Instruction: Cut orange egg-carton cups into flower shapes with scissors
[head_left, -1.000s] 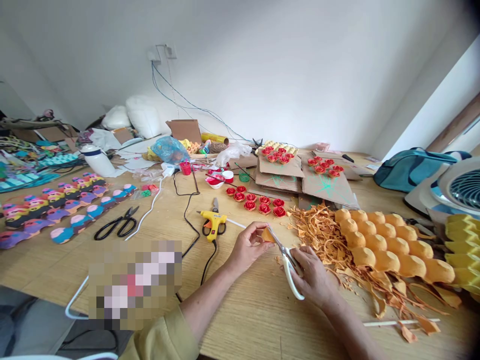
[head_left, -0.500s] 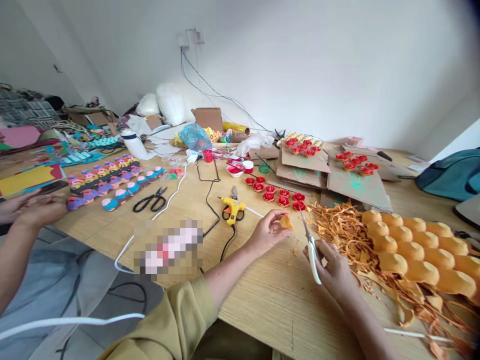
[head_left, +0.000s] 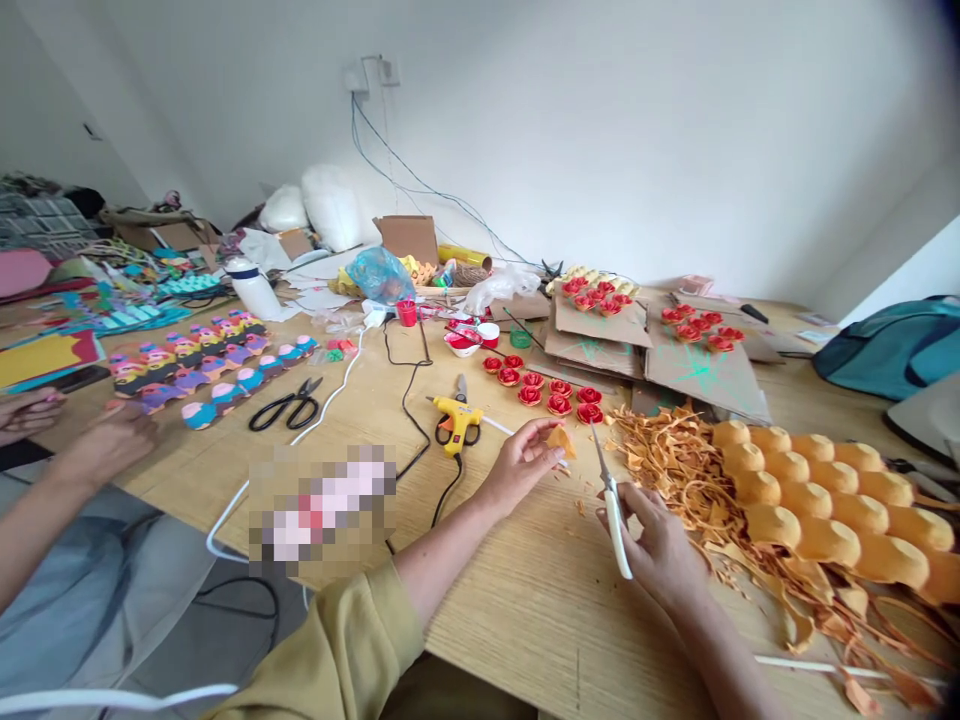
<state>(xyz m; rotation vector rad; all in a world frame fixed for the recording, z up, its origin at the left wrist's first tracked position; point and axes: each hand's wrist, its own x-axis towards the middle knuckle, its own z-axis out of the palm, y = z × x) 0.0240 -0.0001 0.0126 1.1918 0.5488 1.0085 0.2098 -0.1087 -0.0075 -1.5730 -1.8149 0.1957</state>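
Note:
Between the fingertips of my left hand [head_left: 523, 462] is a small orange egg-carton cup [head_left: 561, 440], tilted, its underside hidden by the fingers. My right hand [head_left: 660, 545] grips white-handled scissors [head_left: 613, 510], their blades pointing away from me and apart from the cup. Just beyond both hands sit several red paper roses [head_left: 559, 404] in rows. A heap of orange trimmings [head_left: 671, 455] lies to the right of the blades, and beside it is an orange egg tray [head_left: 817, 490] with its bumps up.
A yellow glue gun [head_left: 456, 415] rests over dark-handled scissors left of my hand, its black cord trailing forward. Cardboard sheets [head_left: 697, 385] bearing more roses stand behind. Black scissors [head_left: 285, 408] and painted carton figures [head_left: 199, 365] lie left, near another person's hands [head_left: 112, 440].
The cup has turned in my left fingers and now shows a broader, pointed side. The scissors still point away. At left, the other person's hands have moved apart. The whole view has shifted slightly.

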